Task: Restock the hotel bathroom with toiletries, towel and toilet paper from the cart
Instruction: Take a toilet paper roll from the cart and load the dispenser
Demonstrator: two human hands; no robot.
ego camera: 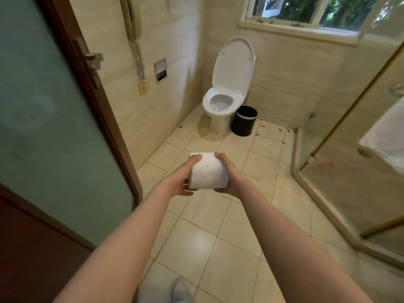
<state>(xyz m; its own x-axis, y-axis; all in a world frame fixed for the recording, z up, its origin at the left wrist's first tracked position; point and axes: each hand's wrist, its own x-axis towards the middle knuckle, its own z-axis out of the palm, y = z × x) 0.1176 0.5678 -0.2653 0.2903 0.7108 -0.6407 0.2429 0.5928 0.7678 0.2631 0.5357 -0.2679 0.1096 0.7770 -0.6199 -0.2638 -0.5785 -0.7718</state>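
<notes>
Plainly, both hands are holding the roll (207, 173) out in front, in the air over the middle of the floor (196, 237). The left hand (185, 178) is cupping its left side and the right hand (227, 176) its right side, with fingers curling over the far end and thumbs reaching under the near one. The roll is showing as a plump white cylinder of soft, faintly embossed paper. Its long axis seems to be running away from the person toward the toilet (220, 110), though the core is hidden.

The floor is gleaming in square cream tiles. At its far edge the glossy white toilet is standing with its oval lid raised against the wall. A round black bin (243, 121) with a metal rim is sitting just beside it on the right. On the left wall a recessed metal holder (160, 70) is sitting below a beige corded phone (133, 22). A door (43, 106) of frosted green glass in dark wood is lining the floor's left edge, and brass-framed glass (349, 149) is running along its right edge.
</notes>
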